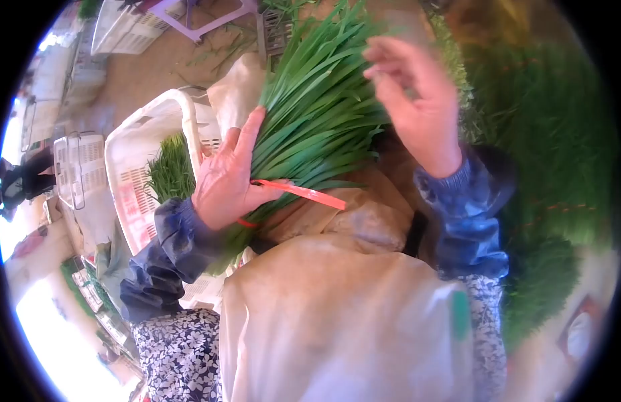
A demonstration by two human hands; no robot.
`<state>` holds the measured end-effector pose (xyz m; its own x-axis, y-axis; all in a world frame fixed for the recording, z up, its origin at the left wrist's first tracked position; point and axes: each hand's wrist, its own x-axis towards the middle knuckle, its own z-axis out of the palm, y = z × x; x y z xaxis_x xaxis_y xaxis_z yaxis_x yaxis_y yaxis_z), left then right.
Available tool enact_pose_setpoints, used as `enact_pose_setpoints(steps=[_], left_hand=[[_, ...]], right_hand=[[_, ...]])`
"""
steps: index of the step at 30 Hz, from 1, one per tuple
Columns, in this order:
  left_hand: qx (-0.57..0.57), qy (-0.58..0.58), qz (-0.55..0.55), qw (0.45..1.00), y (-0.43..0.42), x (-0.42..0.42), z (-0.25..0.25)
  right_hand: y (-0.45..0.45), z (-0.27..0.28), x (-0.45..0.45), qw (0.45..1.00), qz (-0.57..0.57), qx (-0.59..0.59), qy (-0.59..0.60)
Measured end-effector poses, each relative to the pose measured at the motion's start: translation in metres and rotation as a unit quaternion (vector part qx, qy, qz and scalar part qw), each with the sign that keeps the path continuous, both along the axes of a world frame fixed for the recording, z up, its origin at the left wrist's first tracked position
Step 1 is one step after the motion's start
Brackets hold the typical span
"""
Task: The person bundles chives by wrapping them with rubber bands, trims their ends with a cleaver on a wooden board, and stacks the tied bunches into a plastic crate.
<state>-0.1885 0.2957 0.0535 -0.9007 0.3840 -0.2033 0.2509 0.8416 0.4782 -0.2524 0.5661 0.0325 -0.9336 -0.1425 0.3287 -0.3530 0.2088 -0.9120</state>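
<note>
A thick bunch of long, flat green leaves that look like garlic chives lies across my lap, its leaf ends fanning toward the top. An orange-red band crosses its lower part, one end sticking out to the right. My left hand grips the bunch from the left, with the thumb beside the band and the fingers along the leaves. Raised at the right edge of the leaves is my right hand, slightly blurred. Its fingers are bent and the thumb stands apart, with nothing visible between them.
A white plastic basket at my left holds more cut greens. Large piles of green leaves with orange bands stand at my right. Further off are a purple stool and white crates. A pale apron covers my lap.
</note>
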Motion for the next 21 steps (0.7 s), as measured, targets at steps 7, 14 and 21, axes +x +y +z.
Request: enact_pose_setpoints(steps=[7,14,21], left_hand=[[-0.027,-0.041,0.007,0.999,-0.017,-0.008,-0.022],[0.096,-0.002,0.008,0.995,-0.044,-0.032,-0.006],[0.137,0.014,0.04,0.99,-0.027,-0.031,-0.025]], right_hand=[[-0.033,-0.049,-0.041,0.96,0.116,0.225,0.116],[-0.063,-0.005,-0.017,0.968,0.033,0.022,0.247],[-0.061,-0.043,0.012,0.988,0.061,0.102,0.101]])
